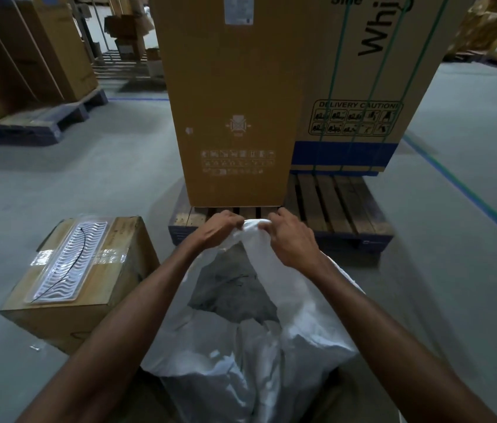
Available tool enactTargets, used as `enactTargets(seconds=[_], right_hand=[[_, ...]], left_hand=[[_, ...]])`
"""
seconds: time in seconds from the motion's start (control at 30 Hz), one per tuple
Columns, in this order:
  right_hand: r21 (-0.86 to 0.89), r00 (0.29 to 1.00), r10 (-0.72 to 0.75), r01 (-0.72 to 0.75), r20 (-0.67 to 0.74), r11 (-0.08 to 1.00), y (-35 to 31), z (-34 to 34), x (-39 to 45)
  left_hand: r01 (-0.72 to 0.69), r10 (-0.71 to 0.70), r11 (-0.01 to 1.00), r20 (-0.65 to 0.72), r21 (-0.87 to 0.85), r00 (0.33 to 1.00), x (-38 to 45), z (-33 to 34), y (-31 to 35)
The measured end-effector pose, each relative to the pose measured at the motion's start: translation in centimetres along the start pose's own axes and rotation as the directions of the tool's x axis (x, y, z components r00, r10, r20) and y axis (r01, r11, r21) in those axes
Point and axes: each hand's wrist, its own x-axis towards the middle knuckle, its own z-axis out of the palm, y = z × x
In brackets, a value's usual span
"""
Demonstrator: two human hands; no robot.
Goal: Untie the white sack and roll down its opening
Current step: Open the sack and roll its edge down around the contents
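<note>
We hold the white sack (271, 346) at its far top edge w/ both hands. Left hand (218, 228) pinches the bunched fabric, fingers curled; right hand (291, 238) grips same bunch just beside it, fingers curled over. Sack stands on floor directly in front of us, mouth partly open, dark contents visible inside. Cardboard box (88, 279) to the left; wooden pallet (332, 203) w/ tall cartons (232, 102) beyond the sack.
</note>
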Motion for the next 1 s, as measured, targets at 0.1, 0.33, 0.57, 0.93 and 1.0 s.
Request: enactTargets(seconds=[0.1, 0.33, 0.57, 0.93, 1.0], right_hand=[[0.371, 0.989, 0.064, -0.110, 0.134, 0.922, 0.6, -1.5, 0.9], [0.324, 0.974, 0.048, -0.119, 0.220, 0.938, 0.5, -2.2, 0.5], [0.352, 0.994, 0.063, -0.091, 0.091, 0.932, 0.8, -1.7, -1.0], [0.020, 0.997, 0.083, -0.083, 0.001, 0.996, 1.3, -1.3, -1.9], [0.136, 0.996, 0.073, -0.064, -0.056, 0.989, 1.6, -1.4, -1.8]], left_hand=[[-0.127, 0.126, 0.992, 0.078, 0.009, 0.989, -0.6, 0.1, 1.1], [-0.149, 0.152, 0.983, -0.021, 0.108, 0.988, -0.8, 0.7, 1.8], [-0.094, 0.082, 0.992, 0.150, 0.078, 0.985, -0.4, 0.0, 2.0], [-0.013, 0.054, 0.941, -0.111, 0.338, 0.992, 0.2, 0.9, 2.9], [-0.014, 0.028, 0.886, -0.024, 0.464, 0.999, 0.2, 0.6, 3.3]])
